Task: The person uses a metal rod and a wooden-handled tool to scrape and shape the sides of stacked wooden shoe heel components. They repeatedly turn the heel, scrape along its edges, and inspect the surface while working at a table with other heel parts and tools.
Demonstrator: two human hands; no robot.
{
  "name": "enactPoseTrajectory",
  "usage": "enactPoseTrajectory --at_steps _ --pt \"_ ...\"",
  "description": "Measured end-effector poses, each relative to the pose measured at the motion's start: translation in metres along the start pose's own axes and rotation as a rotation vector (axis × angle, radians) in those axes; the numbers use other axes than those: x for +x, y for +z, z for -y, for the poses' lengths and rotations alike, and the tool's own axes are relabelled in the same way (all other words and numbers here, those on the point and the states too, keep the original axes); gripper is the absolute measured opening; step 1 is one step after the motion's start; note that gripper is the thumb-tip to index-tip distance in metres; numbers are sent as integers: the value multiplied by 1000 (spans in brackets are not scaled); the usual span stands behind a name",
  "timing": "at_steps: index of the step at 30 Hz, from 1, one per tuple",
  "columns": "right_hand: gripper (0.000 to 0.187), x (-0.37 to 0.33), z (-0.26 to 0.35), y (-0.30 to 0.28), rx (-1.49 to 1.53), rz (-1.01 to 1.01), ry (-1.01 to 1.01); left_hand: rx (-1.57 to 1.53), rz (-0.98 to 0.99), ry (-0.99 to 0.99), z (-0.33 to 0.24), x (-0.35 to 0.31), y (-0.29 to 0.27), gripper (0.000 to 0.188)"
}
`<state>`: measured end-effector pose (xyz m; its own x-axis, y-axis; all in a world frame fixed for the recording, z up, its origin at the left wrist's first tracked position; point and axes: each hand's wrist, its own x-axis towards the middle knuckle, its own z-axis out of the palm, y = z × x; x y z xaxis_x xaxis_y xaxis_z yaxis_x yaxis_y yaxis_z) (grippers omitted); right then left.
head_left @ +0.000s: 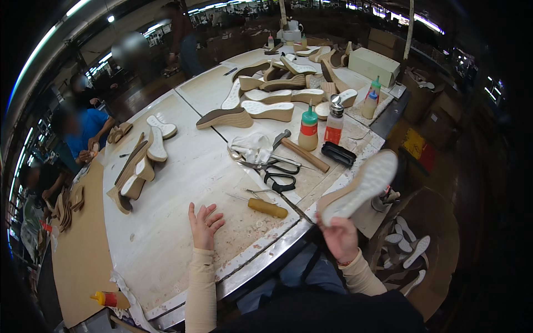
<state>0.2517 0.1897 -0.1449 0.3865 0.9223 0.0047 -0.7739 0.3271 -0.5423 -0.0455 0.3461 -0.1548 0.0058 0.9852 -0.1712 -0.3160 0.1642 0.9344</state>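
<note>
Right hand (340, 238) gripping shoe sole (363, 186), left hand (205, 226) spread over white table (155, 238)

Black-handled scissors (265, 166) lie near a hammer (305, 154), a green-capped bottle (308, 131) and what may be a black brush (338, 154).

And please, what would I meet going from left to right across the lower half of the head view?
Yellow-capped bottle → left hand → yellow tool handle → right hand → pile of white-faced soles.

Cream sleeves (201, 288), dark clothing (333, 311), blue trousers (327, 273) and a reddish bracelet (345, 263) are worn.
</note>
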Motion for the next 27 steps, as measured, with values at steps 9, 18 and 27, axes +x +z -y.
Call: enactPoseTrajectory --at_steps 9,18,27 --pt "17 7 203 -183 205 -506 -862 53 6 34 2 -1 2 74" --pt "32 27 160 -148 -205 -573 -581 488 -220 486 3 33 -30 43" --pt "6 20 -66 9 -1019 279 -412 977 -631 699 -43 131 -72 73"
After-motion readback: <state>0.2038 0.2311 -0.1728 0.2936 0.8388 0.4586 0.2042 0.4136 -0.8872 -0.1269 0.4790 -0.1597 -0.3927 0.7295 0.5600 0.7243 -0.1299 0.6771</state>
